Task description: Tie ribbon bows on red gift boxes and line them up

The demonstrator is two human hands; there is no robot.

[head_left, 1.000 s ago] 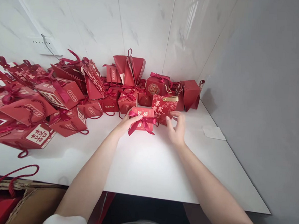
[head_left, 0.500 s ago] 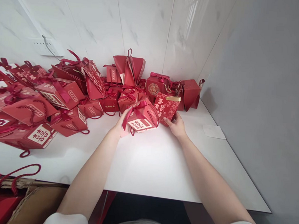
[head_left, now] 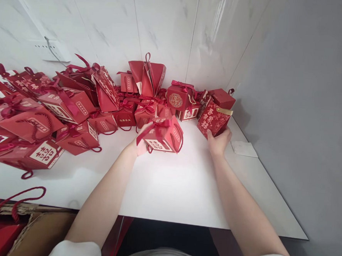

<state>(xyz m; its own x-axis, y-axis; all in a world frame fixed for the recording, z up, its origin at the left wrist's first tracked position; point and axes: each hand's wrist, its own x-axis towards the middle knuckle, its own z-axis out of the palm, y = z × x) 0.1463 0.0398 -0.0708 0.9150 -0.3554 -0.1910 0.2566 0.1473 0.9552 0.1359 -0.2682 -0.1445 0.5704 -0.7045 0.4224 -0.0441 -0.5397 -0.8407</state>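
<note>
My left hand [head_left: 141,144] is closed around the left side of a red gift box [head_left: 170,132] with a ribbon bow, rope handles and a white label printed in red characters. The box is tilted above the white table [head_left: 167,189], and most of my left fingers are hidden behind it. Farther right, my right hand [head_left: 220,142] grips the lower edge of a red patterned gift box [head_left: 213,121] with white characters and a gold strap at its top. This second box is in front of another plain red box [head_left: 223,97] near the grey side panel.
Many red gift boxes [head_left: 76,106] are heaped along the left and back of the table. A white paper piece [head_left: 245,148] lies at the right. An open cardboard box [head_left: 43,228] holding red items stands at lower left. A tiled wall [head_left: 165,27] closes off the back.
My right hand has carried the patterned box to the right, away from the ribboned box. My left hand still holds the ribboned box in about the same place.
</note>
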